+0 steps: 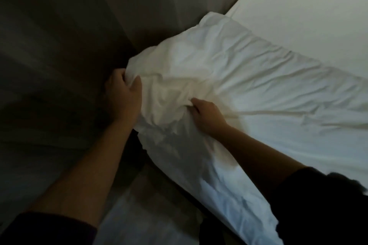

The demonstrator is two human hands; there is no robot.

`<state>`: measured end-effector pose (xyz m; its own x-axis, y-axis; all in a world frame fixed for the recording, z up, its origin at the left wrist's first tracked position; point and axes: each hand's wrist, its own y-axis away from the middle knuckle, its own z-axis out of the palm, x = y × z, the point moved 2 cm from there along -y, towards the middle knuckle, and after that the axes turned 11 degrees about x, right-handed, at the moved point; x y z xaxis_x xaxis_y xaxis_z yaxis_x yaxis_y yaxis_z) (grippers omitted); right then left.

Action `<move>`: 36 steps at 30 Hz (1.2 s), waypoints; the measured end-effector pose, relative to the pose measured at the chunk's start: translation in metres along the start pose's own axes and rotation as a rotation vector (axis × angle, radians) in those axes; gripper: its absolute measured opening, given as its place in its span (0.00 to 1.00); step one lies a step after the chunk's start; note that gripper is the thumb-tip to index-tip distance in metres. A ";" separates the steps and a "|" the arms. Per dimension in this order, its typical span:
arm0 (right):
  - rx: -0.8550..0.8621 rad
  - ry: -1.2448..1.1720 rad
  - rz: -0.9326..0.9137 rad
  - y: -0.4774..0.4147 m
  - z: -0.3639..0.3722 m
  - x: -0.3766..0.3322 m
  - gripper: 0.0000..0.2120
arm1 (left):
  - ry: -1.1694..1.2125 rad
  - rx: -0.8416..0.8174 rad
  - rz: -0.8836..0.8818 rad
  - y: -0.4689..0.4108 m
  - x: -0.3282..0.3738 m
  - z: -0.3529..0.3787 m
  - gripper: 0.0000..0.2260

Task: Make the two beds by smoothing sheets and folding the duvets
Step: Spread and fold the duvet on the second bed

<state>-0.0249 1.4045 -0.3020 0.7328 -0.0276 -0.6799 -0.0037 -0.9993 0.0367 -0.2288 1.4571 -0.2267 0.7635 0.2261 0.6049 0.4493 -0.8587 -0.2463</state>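
Note:
A crumpled white duvet (229, 77) lies across a bed, its near corner bunched over the bed's left edge. My left hand (124, 93) grips the duvet's outer edge at the corner, thumb on top of the fabric. My right hand (207, 115) pinches a fold of the duvet a little to the right, fingers dug into the cloth. Beyond the duvet, the smooth white sheet (298, 6) of the mattress shows at the upper right.
A dim wall or headboard panel (49, 45) fills the left side, close to the bed's corner. A pale floor strip (139, 215) runs below the bed's edge between my arms. The room is dark.

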 end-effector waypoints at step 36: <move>0.153 0.631 0.173 -0.061 -0.002 0.109 0.30 | -0.235 -0.323 0.499 0.068 0.010 0.142 0.32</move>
<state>0.0567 1.4624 -0.3769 0.9700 -0.2149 -0.1133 -0.2194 -0.9752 -0.0287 -0.1241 1.4663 -0.3450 0.9425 -0.1736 0.2855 -0.1210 -0.9738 -0.1927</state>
